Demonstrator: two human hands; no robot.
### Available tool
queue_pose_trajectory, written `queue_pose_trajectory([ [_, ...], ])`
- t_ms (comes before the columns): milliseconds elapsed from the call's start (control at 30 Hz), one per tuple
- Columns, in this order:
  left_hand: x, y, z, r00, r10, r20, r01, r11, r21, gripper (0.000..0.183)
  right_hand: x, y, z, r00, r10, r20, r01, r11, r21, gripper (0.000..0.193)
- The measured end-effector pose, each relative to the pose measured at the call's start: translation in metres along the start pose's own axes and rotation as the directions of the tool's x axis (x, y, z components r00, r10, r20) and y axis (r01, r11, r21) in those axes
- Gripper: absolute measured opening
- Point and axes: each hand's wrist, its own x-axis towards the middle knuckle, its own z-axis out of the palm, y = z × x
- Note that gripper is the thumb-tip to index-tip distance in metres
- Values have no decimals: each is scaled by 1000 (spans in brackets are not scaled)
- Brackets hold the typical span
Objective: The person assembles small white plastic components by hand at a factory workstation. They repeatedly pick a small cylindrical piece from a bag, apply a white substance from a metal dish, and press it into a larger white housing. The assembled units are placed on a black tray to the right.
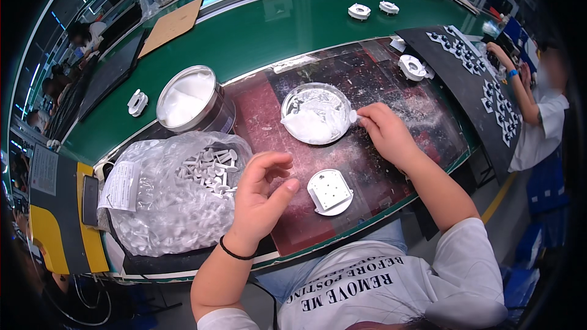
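White pin [353,117]: I see it at the shallow dish's [283,110] right edge; I cannot tell whether it touches the rim or hangs just over it.
Right hand [389,135]: pinching the white pin between thumb and fingertip; if paste reaches the skin, the grip could slip. The tucked fingers are hidden.
White paste [317,125]: heaped in the dish; a hard push could slide the dish, since I see no hand steadying it.
Left hand [260,192]: loosely curled, thumb apart, nothing visible in it; a low sweep could knock the white housing [331,190].
White housing: flat on the red board [260,95]; I cannot tell if its dark dots are holes. Pale grit nearby could stick to it.
Clear bag [156,146]: cloudy folds blur most pins inside; tugged, it could spill some.
Metal tub [227,109]: paste depth hidden.
Right edge: 1 co-worker [541,125], blurred and bent by the lens.
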Motion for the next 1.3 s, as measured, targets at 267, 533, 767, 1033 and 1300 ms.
queue_pose_trajectory([
  [267,0,-7,6,952,32,304,-220,763,608,121,-16,-48,1,941,44,335,-247,766,593,22],
  [533,-1,-13,18,945,25,326,-242,721,649,122,-17,-56,12,845,92,527,-459,629,627,24],
  [767,-3,-13,17,950,2,313,-215,730,648,122,-16,-58,12,884,42,466,-339,745,575,20],
  [1033,-3,-13,18,954,-26,300,-181,748,639,122,-15,-59,10,935,-154,319,-12,886,464,18],
  [1300,-1,-13,18,956,29,290,-207,769,605,121,-43,-52,-7,883,223,413,-404,809,427,31],
])
